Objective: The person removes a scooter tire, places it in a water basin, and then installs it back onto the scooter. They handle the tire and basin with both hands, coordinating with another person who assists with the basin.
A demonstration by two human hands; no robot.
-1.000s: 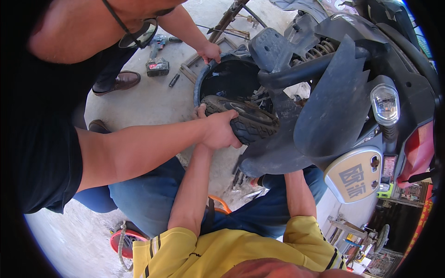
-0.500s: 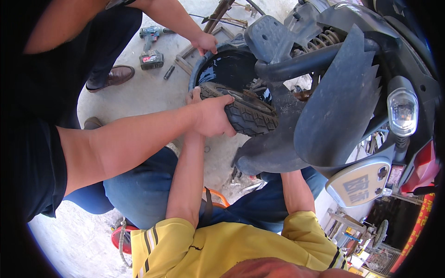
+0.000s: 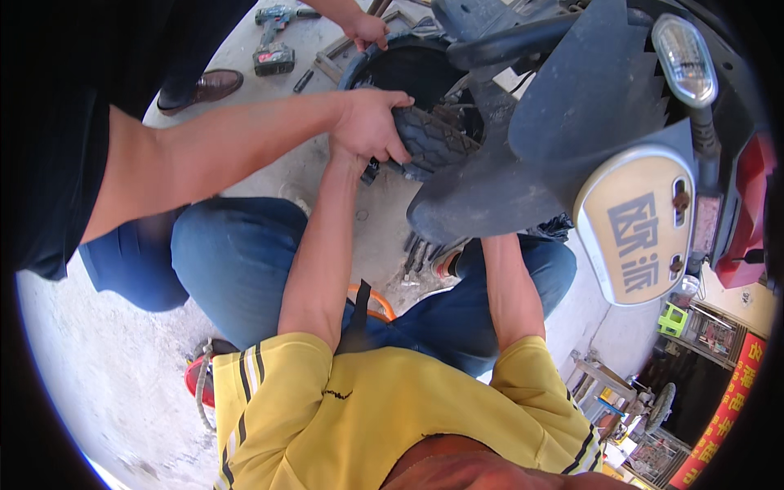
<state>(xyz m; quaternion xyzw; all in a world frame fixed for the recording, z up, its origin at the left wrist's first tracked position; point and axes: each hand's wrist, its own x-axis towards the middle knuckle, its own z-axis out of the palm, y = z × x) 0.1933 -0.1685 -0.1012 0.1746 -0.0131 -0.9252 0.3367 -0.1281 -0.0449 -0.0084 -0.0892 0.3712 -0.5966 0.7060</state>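
Nearest, the person's left forearm (image 3: 314, 245) reaches up to a co-worker's hand (image 3: 371, 122), which covers the left hand, so I cannot tell its grip. The right forearm (image 3: 513, 286) disappears behind the black mudguard (image 3: 474, 192); the state of the right hand also I cannot tell. The co-worker's hand is clamped on the tyre (image 3: 433, 139), at the near side of the dark tub (image 3: 349, 76). Farther, a drill (image 3: 273, 37) lies on the floor (image 3: 269, 102).

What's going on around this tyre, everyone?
A co-worker's nearer hand grips the treaded tyre; their farther hand is at the rim of a round black tub. The yellow-shirted person's left hand is hidden behind the co-worker's nearer hand, the right hand behind the dark mudguard.
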